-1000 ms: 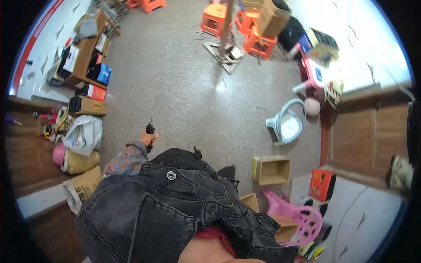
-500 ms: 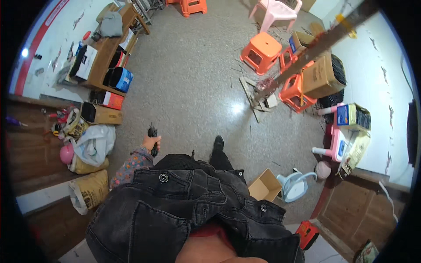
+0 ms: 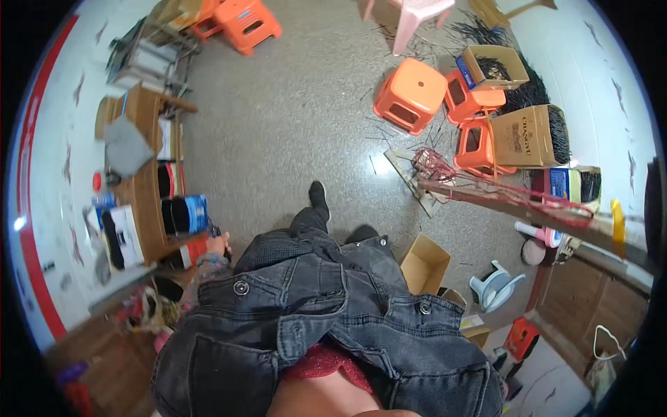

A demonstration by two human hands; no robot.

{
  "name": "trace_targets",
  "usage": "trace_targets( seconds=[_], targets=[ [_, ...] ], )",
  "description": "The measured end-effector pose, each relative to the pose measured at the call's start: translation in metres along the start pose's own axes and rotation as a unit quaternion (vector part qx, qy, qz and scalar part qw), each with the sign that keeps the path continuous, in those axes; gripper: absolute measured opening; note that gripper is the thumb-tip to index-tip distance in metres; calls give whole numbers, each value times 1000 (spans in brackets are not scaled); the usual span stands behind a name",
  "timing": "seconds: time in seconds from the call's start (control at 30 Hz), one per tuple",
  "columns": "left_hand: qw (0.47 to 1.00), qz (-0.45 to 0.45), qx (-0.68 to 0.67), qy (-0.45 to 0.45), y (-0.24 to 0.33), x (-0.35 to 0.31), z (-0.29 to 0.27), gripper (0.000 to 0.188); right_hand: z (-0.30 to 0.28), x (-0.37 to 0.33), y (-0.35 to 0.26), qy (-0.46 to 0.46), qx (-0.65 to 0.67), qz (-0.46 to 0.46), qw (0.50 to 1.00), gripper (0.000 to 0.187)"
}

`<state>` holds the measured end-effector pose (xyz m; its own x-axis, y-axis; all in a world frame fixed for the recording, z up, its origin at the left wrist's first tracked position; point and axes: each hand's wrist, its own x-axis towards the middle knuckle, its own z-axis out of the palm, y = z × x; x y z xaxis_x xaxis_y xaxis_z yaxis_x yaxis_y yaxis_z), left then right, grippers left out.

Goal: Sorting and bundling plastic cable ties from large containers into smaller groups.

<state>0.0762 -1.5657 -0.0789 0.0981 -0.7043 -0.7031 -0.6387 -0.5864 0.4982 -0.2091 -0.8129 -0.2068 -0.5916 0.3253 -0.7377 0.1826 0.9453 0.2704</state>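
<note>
Low at my left side, my left hand (image 3: 219,245) is closed around a bundle of thin black strips (image 3: 214,230), whose upper end sticks out past the fingers. A flower-patterned sleeve covers that arm. Close beside the hand are a blue box of black strips (image 3: 197,213) and a red box (image 3: 195,250), both by the wooden bench (image 3: 139,191). Whether the bundle touches either box, I cannot tell. My right hand is out of sight.
Orange stools (image 3: 415,89) stand ahead to the right, some bearing cardboard boxes (image 3: 522,139) of black strips. A post (image 3: 528,201) wound with red cord reaches across the right. Near my feet sit an open carton (image 3: 424,267) and a light-blue plastic seat (image 3: 497,286).
I have walked forward across the floor, and the stools and bench are nearer. My left hand, still holding the bundle, is now beside the boxes at the bench.
</note>
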Motion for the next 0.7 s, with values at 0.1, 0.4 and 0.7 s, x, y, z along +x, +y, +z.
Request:
trace_targets(
  seconds=[0.1,0.4,0.7],
  targets=[
    [998,48,22,-38,159,68,36,33,9,-15,-85,96,31,56,993,43],
    [955,217,126,-160,518,148,187,19,-124,-119,-403,36,168,120,978,20],
    [880,286,289,-244,734,194,283,17,-280,-112,-620,99,359,167,913,31]
  ],
)
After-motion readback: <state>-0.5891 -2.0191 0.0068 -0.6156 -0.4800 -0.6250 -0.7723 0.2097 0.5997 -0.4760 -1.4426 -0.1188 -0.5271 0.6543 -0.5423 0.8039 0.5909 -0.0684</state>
